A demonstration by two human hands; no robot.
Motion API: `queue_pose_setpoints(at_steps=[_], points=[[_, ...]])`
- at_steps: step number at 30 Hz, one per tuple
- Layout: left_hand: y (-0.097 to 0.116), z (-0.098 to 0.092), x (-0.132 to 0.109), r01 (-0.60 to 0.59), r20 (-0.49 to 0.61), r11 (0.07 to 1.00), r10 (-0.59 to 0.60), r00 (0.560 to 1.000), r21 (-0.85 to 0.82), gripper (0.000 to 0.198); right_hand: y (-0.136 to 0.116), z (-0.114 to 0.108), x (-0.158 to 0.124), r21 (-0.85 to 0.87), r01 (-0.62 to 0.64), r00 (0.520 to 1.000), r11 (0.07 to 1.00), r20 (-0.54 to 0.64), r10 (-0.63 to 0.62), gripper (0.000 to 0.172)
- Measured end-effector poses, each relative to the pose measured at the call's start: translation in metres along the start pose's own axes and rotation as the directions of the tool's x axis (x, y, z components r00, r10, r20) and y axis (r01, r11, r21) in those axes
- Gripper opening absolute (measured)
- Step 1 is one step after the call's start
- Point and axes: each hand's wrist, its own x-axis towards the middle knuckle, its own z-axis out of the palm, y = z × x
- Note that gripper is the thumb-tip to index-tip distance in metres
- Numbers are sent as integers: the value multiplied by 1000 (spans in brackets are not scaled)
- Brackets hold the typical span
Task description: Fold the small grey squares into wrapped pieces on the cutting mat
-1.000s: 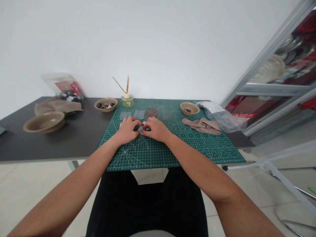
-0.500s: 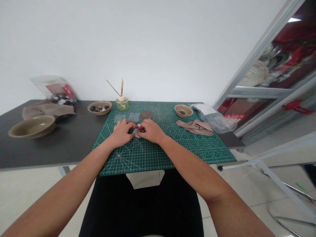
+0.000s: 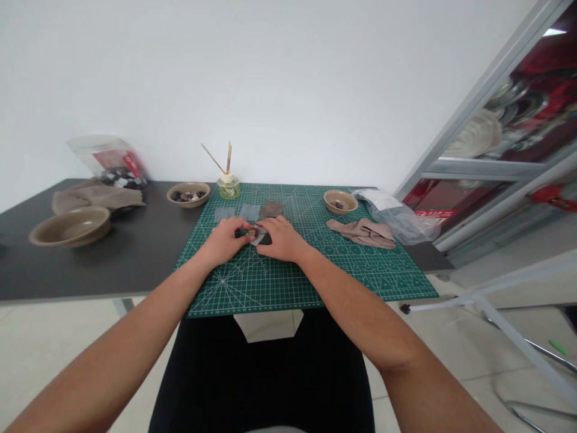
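Observation:
Both hands meet over the green cutting mat (image 3: 288, 282). My left hand (image 3: 226, 240) is closed, thumb and fingertips pinching a small brownish stone (image 3: 251, 233); the fingers partly cover it. My right hand (image 3: 283, 238) is closed on the edge of a small grey sheet (image 3: 259, 236), like sandpaper, which touches the stone. Just beyond the hands lie a pale grey square (image 3: 224, 213), a blue-grey square (image 3: 249, 211) and a brown square (image 3: 272, 208), all flat on the mat.
A bowl of stones (image 3: 188, 197) stands left of a reed diffuser (image 3: 229, 187). At the right are a small bowl (image 3: 341, 203), a crumpled cloth (image 3: 363, 233) and a plastic bag (image 3: 401, 219). Farther left are a large bowl (image 3: 70, 228), another cloth (image 3: 97, 198) and a clear bag (image 3: 108, 159).
The view has turned slightly left. The grey sheet now sits at a different angle, and the stone shows more between my fingers. Both hands stay close together over the mat.

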Motion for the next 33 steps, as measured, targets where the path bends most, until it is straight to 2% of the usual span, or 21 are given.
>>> queue_pose_setpoints(at_steps=[3, 7, 11, 13, 15, 18, 21, 22, 24, 26, 29, 33], points=[[-2, -1, 1, 47, -153, 975, -82, 985, -216, 24, -2, 0, 0, -64, -10, 998, 998, 57, 13, 64], [-5, -1, 3, 44, -270, 957, -125, 955, -287, 24, -7, -5, 0, -80, -74, 996, 994, 42, 78, 60], [-8, 2, 4, 23, -284, 948, -118, 951, -317, 24, -14, -11, -2, -22, -59, 998, 998, 8, 59, 37], [-9, 2, 4, 32, -289, 946, -130, 949, -321, 24, -15, -13, -3, 28, -91, 995, 995, -36, 92, 29], [-10, 2, 4, 57, -295, 945, -157, 943, -322, 21, -13, -15, -2, 103, -163, 979, 981, -109, 174, 32], [-8, 1, 3, 97, -279, 934, -200, 939, -344, 18, -5, -19, 0, 253, -280, 923, 926, -195, 332, 33], [-2, -2, 1, 88, -242, 949, -165, 956, -301, 25, 1, -26, 4, 381, -373, 879, 846, -147, 454, 31], [0, -3, 1, 59, -237, 962, -124, 964, -265, 28, 1, -29, 4, 390, -371, 888, 843, -118, 445, 29], [4, -4, 1, 13, -204, 978, -56, 977, -207, 28, -4, -31, 4, 376, -303, 938, 876, -47, 345, 23], [5, -4, 0, -15, -122, 983, -7, 992, -183, 28, -13, -30, 1, 399, -227, 970, 889, 15, 241, 26], [5, -3, 0, -27, 10, 984, 29, 1000, -178, 27, -23, -20, -3, 449, -183, 983, 875, 69, 170, 32], [4, -4, -2, -1, 24, 980, 6, 1000, -201, 28, -16, -13, 1, 465, -123, 990, 877, 112, 80, 41]])
